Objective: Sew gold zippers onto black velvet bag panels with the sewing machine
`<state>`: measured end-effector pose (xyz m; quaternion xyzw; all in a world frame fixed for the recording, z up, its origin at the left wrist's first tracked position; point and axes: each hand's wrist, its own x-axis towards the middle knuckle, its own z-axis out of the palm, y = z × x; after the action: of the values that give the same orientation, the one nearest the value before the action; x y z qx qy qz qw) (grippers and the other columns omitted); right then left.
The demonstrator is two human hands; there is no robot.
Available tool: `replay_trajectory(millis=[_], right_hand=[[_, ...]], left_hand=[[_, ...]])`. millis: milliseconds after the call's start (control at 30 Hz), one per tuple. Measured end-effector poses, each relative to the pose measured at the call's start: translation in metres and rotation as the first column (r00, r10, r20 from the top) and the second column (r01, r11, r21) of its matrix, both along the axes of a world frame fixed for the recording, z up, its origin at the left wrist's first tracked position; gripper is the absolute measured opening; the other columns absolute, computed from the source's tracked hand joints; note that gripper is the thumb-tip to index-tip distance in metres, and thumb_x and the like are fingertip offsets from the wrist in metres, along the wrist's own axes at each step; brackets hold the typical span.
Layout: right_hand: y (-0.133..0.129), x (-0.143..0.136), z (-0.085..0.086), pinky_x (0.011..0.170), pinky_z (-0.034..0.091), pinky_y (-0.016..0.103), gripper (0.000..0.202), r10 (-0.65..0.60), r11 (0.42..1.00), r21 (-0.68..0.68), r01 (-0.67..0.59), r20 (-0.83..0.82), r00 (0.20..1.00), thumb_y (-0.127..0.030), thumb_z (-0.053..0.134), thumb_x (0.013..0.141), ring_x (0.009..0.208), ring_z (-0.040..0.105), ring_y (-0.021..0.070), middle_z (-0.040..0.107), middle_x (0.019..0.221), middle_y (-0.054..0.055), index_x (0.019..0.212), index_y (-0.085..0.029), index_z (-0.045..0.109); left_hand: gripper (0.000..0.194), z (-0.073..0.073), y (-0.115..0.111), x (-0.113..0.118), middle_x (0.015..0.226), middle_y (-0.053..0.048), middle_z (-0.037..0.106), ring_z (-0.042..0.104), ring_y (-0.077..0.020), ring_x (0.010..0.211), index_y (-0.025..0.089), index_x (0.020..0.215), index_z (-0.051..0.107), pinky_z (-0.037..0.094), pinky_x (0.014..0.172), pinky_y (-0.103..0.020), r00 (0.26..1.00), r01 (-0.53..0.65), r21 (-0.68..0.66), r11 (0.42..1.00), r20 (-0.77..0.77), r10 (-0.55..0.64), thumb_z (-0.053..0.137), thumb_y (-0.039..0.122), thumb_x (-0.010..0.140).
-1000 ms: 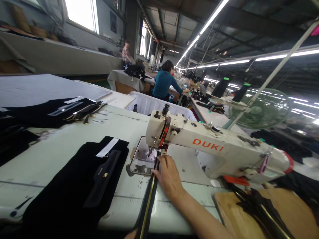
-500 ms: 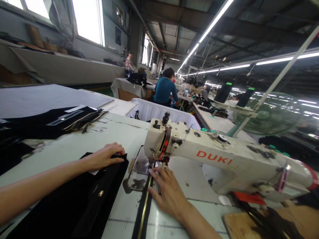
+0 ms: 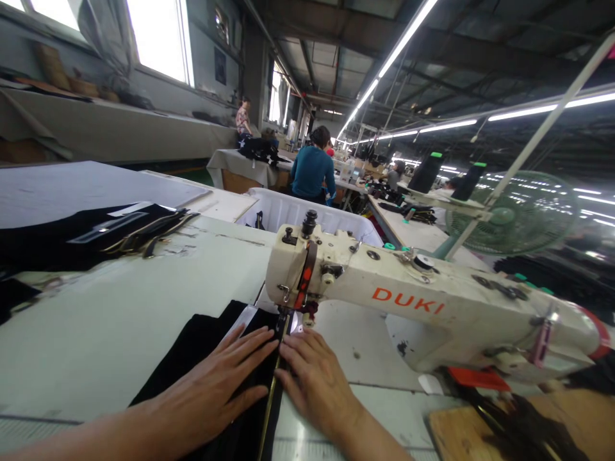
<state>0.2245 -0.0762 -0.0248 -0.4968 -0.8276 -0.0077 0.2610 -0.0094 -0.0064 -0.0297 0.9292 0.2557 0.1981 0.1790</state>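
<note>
Black fabric [image 3: 185, 358] lies on the pale table, its far edge at the needle area of a white sewing machine [image 3: 350, 282]. My left hand [image 3: 223, 378] rests flat on this fabric, fingers outstretched toward the presser foot [image 3: 284, 315]. A black zipper strip [image 3: 269, 419] with gold teeth runs from under the foot toward me, along the fabric's right side. My right hand [image 3: 312, 378] lies on the zipper's right edge, fingers extended and close together, just in front of the foot. A pale strip [image 3: 246, 318] shows on the fabric beyond my left fingers.
More black pieces with zippers [image 3: 125, 234] lie at the table's left. Behind the machine stands a white bin [image 3: 331, 221]. A wooden board [image 3: 451, 429] is at lower right, a green fan [image 3: 509, 214] behind. A person in teal [image 3: 313, 169] sits farther back.
My left hand has carried the black fabric right, up to the zipper and the presser foot, and now lies flat on it. My right hand has stayed by the foot.
</note>
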Motion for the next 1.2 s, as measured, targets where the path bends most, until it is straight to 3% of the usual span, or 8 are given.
replay_trajectory(millis=[100,233,500,633,767,900,1033,1200], right_hand=[[0.001,-0.002,-0.006,0.118,0.041,0.048,0.033,-0.033,0.999,0.008,0.033,0.022,0.999,-0.027,0.059,0.099,0.127,0.061,0.0287,0.068,0.133,0.011,0.13,-0.016,0.064],[0.002,-0.002,-0.006,0.117,0.043,0.05,0.039,-0.07,0.998,0.005,0.069,0.074,0.995,-0.027,0.056,0.101,0.132,0.057,0.0281,0.062,0.142,0.011,0.138,-0.015,0.058],[0.001,-0.003,-0.001,0.114,0.047,0.049,0.04,-0.087,0.996,-0.009,0.089,0.092,0.992,-0.021,0.058,0.096,0.127,0.059,0.0282,0.064,0.134,0.013,0.136,-0.014,0.057],[0.01,-0.001,-0.007,0.108,0.052,0.055,0.055,-0.15,0.988,-0.016,0.153,0.124,0.981,-0.022,0.06,0.094,0.133,0.055,0.0353,0.057,0.143,0.02,0.147,-0.012,0.049],[0.015,0.0,-0.01,0.108,0.052,0.055,0.047,-0.151,0.988,-0.008,0.153,0.102,0.983,-0.021,0.058,0.096,0.131,0.057,0.0342,0.062,0.139,0.017,0.143,-0.015,0.055],[0.011,0.001,-0.01,0.111,0.051,0.049,0.032,-0.079,0.994,0.083,0.077,0.021,0.997,-0.019,0.057,0.098,0.122,0.064,0.0279,0.07,0.128,0.009,0.129,-0.018,0.065],[0.01,0.002,-0.009,0.11,0.052,0.047,0.032,-0.07,0.993,0.099,0.067,0.024,0.997,-0.019,0.06,0.098,0.117,0.067,0.0266,0.072,0.127,0.009,0.129,-0.017,0.066],[0.012,0.002,-0.004,0.109,0.052,0.05,0.03,-0.06,0.997,0.061,0.057,0.059,0.996,-0.021,0.059,0.1,0.122,0.065,0.0297,0.069,0.132,0.012,0.127,-0.013,0.068]], left_hand=[[0.055,-0.003,0.004,0.001,0.156,-0.007,0.048,0.043,-0.0339,0.145,0.028,0.153,0.047,0.03,0.121,-0.057,0.999,0.025,0.069,0.997,-0.032,-0.023,0.055,0.045,0.101],[0.05,-0.005,0.016,0.007,0.154,-0.008,0.051,0.049,-0.0289,0.141,0.026,0.151,0.05,0.03,0.121,-0.054,0.999,0.042,0.236,0.971,-0.042,-0.033,0.055,0.04,0.103],[0.053,0.004,0.001,0.003,0.151,-0.007,0.055,0.054,-0.0287,0.138,0.023,0.15,0.05,0.047,0.114,-0.044,0.997,0.074,0.491,0.868,-0.063,-0.05,0.057,0.039,0.101],[0.051,0.004,0.011,0.007,0.148,-0.01,0.058,0.054,-0.0276,0.137,0.021,0.148,0.052,0.043,0.118,-0.045,0.997,0.07,0.417,0.906,-0.064,-0.048,0.057,0.037,0.101],[0.054,0.0,0.018,0.008,0.152,-0.01,0.054,0.051,-0.0284,0.14,0.023,0.152,0.048,0.033,0.123,-0.05,0.998,0.061,0.297,0.953,-0.049,-0.049,0.059,0.037,0.1],[0.065,-0.002,0.011,0.004,0.156,-0.01,0.049,0.047,-0.0322,0.143,0.025,0.156,0.041,0.03,0.124,-0.054,0.998,0.06,0.298,0.953,-0.02,-0.057,0.063,0.043,0.097],[0.073,-0.001,0.011,0.002,0.158,-0.012,0.045,0.043,-0.035,0.144,0.023,0.158,0.038,0.029,0.123,-0.058,0.995,0.088,0.301,0.95,-0.075,-0.068,0.065,0.048,0.095],[0.068,0.005,0.019,0.001,0.161,-0.016,0.038,0.033,-0.0321,0.15,0.016,0.158,0.036,0.013,0.127,-0.058,0.979,0.161,0.262,0.951,-0.162,-0.121,0.055,0.048,0.101]])
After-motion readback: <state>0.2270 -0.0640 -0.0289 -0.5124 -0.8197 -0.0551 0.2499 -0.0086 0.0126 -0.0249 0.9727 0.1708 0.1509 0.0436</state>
